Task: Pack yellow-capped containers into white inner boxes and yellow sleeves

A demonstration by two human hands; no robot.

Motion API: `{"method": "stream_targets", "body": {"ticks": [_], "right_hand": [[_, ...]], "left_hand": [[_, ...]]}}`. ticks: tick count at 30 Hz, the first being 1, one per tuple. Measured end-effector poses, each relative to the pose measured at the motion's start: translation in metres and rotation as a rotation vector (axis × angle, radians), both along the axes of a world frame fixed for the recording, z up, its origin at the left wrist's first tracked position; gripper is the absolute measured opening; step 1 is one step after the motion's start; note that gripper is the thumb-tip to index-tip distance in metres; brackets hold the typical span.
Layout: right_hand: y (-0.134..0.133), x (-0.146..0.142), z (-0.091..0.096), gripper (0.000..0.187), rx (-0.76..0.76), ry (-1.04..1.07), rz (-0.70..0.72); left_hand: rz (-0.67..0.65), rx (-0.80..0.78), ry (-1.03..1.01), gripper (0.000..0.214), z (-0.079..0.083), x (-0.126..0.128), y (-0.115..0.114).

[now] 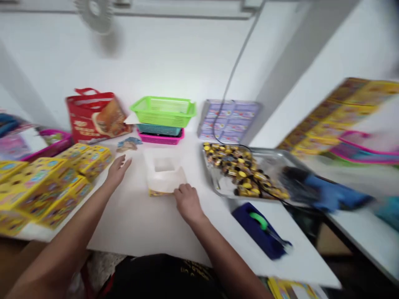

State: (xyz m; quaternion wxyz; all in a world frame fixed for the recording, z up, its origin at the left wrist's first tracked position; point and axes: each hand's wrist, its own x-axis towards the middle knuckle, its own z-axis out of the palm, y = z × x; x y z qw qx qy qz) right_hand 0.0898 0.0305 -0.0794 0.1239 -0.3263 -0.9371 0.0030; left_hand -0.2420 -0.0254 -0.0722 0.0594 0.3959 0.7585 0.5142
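Observation:
On the white table in front of me stands a small cardboard box [160, 185], its white inside showing, with a strip of yellow print along the near bottom edge. My right hand [188, 202] is at the box's near right corner, fingers curled and gripping its edge. To the left of the box, my left hand [118, 169] hovers with nothing in it, thumb and fingers apart. Just beyond that hand lies a little pile of blue and brown paper pieces [128, 144]. Yellow printed boxes [40, 182] with round holes are stacked at the left.
A metal tray [218, 191] at the right holds many small yellow-capped bottles [240, 166]. Nearer lies a green-handled tool [260, 221] on a dark blue pad [249, 232]. Stacked baskets [163, 112], a red bag [93, 118] and a purple carton sheet [229, 118] stand behind.

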Motion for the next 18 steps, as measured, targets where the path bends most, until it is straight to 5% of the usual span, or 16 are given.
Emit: {"method": "stream_targets", "body": {"ticks": [4,7,13,18], "right_hand": [[-0.007,0.026,0.013,0.027,-0.070,0.201,0.008],[0.014,0.070,0.031,0.023,-0.059,0.245,-0.079],[0.133,0.172,0.059,0.021,-0.140,-0.138,-0.687],[0.203,0.183,0.050,0.037,-0.116,-0.186,-0.696]], "left_hand": [[-0.251,0.155,-0.518,0.081,-0.030,0.071,0.018],[-0.323,0.197,-0.797,0.067,-0.035,0.113,0.035],[-0.435,0.190,-1.134,0.057,-0.034,0.165,0.066],[-0.423,0.235,-1.159,0.060,-0.047,0.194,0.075]]}}
